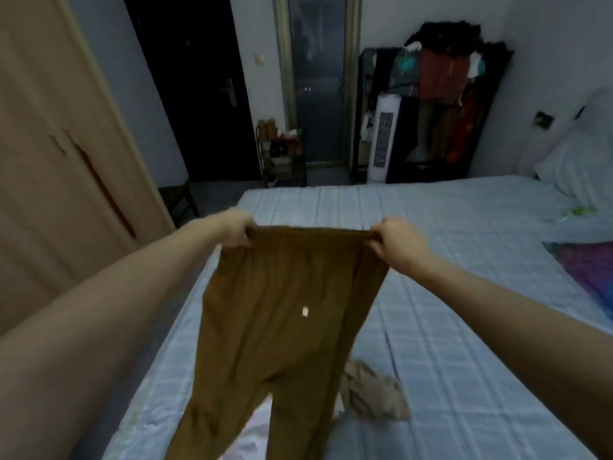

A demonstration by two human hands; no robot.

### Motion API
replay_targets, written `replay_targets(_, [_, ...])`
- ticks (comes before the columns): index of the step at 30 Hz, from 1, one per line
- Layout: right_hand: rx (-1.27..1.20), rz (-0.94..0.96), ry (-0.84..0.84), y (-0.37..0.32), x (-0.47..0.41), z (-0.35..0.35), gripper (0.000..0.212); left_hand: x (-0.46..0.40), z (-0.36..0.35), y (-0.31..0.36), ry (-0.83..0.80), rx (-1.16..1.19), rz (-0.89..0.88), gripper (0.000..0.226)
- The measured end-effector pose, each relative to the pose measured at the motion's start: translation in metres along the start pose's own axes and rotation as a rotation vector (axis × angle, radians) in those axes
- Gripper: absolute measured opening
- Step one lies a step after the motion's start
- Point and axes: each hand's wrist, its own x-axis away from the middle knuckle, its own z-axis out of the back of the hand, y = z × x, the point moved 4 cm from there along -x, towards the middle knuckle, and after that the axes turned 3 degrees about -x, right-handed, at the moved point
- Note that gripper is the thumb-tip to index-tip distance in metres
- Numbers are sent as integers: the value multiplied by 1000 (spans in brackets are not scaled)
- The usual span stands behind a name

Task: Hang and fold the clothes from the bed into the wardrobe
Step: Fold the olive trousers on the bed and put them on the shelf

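A pair of brown trousers (282, 310) hangs stretched in front of me above the bed (447, 293). My left hand (237, 227) grips the left end of the waistband. My right hand (394, 242) grips the right end. The legs hang down past the bottom of the frame, and a small pale tag shows near the middle. A crumpled beige garment (373, 391) lies on the bed behind the trousers. The tan wardrobe (59, 154) stands at the left with its doors closed.
A purple patterned cloth (587, 270) lies at the bed's right edge, and a white pillow (577, 167) at its head. White fabric (255, 436) lies under the trouser legs. Across the room stand an open clothes rack (441, 104), a white tower fan (381, 141) and a small shoe shelf (282, 154).
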Motion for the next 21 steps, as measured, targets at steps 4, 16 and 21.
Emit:
replay_targets(4, [10, -21, 426, -9, -89, 111, 24, -4, 149, -45, 593, 346, 167, 30])
replay_targets(16, [255, 159, 805, 11, -34, 215, 29, 50, 186, -6, 1073, -63, -318, 69])
replay_targets(21, [245, 265, 423, 24, 94, 78, 37, 74, -3, 41, 546, 50, -472, 54])
